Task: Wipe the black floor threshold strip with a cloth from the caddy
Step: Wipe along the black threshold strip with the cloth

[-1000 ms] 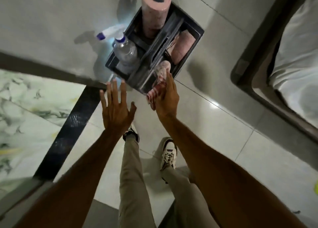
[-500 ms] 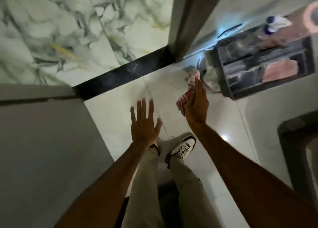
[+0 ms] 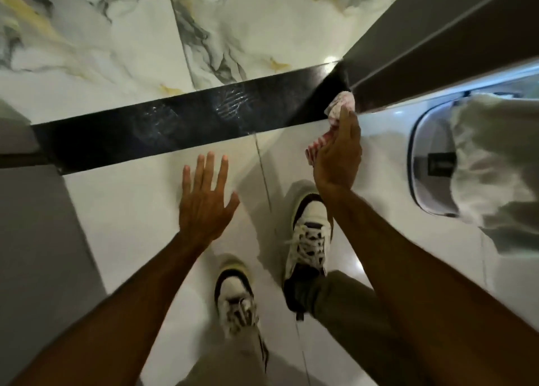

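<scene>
The black threshold strip is seen running across the floor from 9 o'clock up toward 1 o'clock, dividing the veined marble tiles at 12 o'clock from the plain white tiles nearer the feet. A red-and-white cloth is gripped in the right hand, the fingers closed around it, and its bunched end is held at the strip's right end, beside the dark door frame; actual contact cannot be told. The left hand is held empty, fingers spread, above the white tiles just short of the strip. Two white sneakers are seen at 6 o'clock. A white bin with a pale liner is seen at 3 o'clock.
</scene>
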{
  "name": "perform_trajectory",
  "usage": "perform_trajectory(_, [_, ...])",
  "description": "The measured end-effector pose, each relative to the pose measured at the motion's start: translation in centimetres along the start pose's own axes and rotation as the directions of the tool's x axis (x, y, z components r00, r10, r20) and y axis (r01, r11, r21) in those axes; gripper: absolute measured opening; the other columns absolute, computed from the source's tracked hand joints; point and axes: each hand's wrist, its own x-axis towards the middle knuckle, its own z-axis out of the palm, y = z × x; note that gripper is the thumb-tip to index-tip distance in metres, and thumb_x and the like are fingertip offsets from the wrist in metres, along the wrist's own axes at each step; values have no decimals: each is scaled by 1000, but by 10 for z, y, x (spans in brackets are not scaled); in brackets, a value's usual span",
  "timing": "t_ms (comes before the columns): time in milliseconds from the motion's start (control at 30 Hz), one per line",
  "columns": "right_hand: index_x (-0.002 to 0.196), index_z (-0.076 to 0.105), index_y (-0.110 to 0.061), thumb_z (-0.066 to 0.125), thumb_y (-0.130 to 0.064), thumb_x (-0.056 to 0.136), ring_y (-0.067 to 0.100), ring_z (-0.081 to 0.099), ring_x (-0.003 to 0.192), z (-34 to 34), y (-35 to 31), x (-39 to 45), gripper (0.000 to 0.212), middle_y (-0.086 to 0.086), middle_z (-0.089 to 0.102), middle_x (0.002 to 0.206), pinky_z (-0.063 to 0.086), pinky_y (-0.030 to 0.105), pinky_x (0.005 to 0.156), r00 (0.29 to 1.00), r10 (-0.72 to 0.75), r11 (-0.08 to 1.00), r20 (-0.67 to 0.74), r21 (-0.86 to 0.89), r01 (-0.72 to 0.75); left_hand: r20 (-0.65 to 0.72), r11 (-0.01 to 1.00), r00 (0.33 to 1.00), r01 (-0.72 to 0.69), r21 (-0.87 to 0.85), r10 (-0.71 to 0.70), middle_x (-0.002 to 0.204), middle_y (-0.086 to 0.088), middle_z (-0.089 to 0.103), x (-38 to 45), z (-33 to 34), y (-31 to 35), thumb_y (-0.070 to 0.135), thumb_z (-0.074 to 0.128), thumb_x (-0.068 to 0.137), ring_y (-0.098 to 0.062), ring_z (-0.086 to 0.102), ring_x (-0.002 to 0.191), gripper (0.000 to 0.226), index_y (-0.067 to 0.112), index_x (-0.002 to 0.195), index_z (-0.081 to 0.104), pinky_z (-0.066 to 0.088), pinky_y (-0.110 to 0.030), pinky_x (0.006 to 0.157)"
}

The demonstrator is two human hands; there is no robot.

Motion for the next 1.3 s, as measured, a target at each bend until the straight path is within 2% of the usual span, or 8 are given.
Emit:
perform_trajectory(100, [166,34,-15,48,-20,115,5,40,155,57,56,41,53,2,40,170,33,31,133,998,51,993,34,-111,-47,-1,997,999,-37,69,37,184,-19,3,42,81,-34,72,11,105,-40,6,171,90,16,176,11,6,-62,138])
perform_trajectory(200, [170,21,-14,42,-15,114,30,8,168,100,91,64,60,11,12,180,17,48,139,994,-93,873,58,-475,110,-166,990,980,-94,105,111,184,-20,3,62,135,-57,69,27,109,-42,7,170,86,17,176,12,10,-68,136])
perform_trajectory(433, [165,30,-2,35,-27,115,38,20,165,160,70,97,56,21,25,175,16,51,138,932,-303,834,-198,-529,158,-358,982,918,-189,-10,173,185,-12,6,68,156,-72,58,33,108,-35,5,172,77,24,176,18,1,-62,137])
perform_trajectory(667, [165,35,-9,49,-10,111,34,22,165,160,76,53,56,17,27,175,28,55,135,739,-610,592,287,-455,665,-277,984,945,-177,3,171,185,-10,2,61,142,-72,58,32,107,-37,12,171,77,25,175,18,12,-66,136])
perform_trajectory(800, [157,52,-12,61,-13,107,40,46,152,117,123,37,50,25,47,164,50,58,120,771,-602,545,209,-598,587,-310,981,935,-190,-36,169,185,-11,8,60,146,-70,59,32,109,-35,11,171,76,24,175,18,17,-70,134])
perform_trajectory(1033, [169,27,-13,28,-44,115,35,17,166,174,56,97,62,18,20,177,26,54,135,897,-439,751,-43,-567,340,-425,982,895,-176,-63,134,185,-11,13,69,158,-72,58,31,109,-32,10,172,75,26,176,17,4,-60,139])
perform_trajectory(1200, [168,28,-12,32,-36,116,27,7,167,201,56,36,58,15,20,178,12,48,140,685,-662,537,304,-444,717,-437,991,893,-133,-31,106,186,-8,7,72,162,-72,54,43,104,-29,5,173,82,29,176,14,-2,-57,139])
perform_trajectory(1300, [164,37,-9,40,-25,114,31,21,165,168,100,1,53,16,31,174,31,55,133,716,-632,539,297,-496,681,-443,992,893,-111,-55,76,186,-8,9,71,159,-70,54,44,104,-29,7,172,81,29,176,15,-2,-55,139])
